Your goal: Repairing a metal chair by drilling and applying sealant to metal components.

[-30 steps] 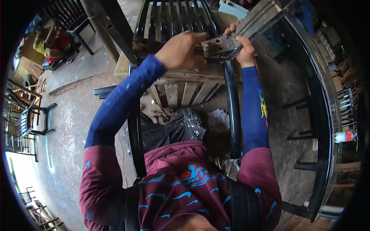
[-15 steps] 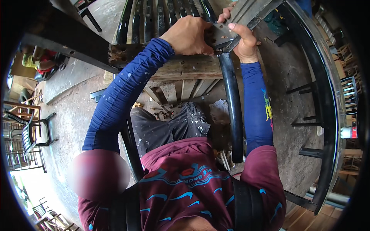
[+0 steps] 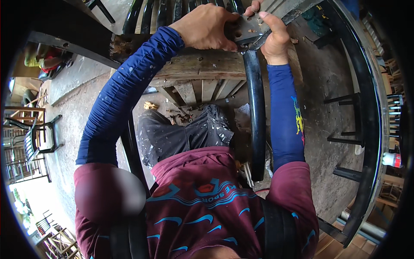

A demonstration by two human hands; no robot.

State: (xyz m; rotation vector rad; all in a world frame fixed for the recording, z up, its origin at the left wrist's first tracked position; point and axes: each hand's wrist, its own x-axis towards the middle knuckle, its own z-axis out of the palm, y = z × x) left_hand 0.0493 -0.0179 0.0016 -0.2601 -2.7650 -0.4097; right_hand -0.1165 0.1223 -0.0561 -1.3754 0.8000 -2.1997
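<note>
Near the top of the view, a black-painted wooden chair frame (image 3: 246, 30) lies on a rough wooden bench (image 3: 198, 71). My left hand (image 3: 207, 26) is closed on the frame's corner, thumb and fingers bent around its edge. On the other side of that corner, my right hand (image 3: 276, 39) grips the edge, thumb on top and some fingertips showing beyond. Bare wood and small holes show between my hands. A glossy black leg (image 3: 256, 112) extends from the joint toward me. Glossy slats (image 3: 161, 17) run away behind my left hand.
A long black frame (image 3: 371, 112) with short crosspieces curves down the right side, near a bottle with a red label (image 3: 391, 159). Wood scraps (image 3: 183, 116) litter the floor under the bench. Finished-looking chairs (image 3: 32, 142) stand at left. A person in red and yellow (image 3: 49, 60) is farther back.
My hands and the chair corner sit slightly higher in the picture, and my left arm is a little farther left. Both hands keep their hold on the same corner.
</note>
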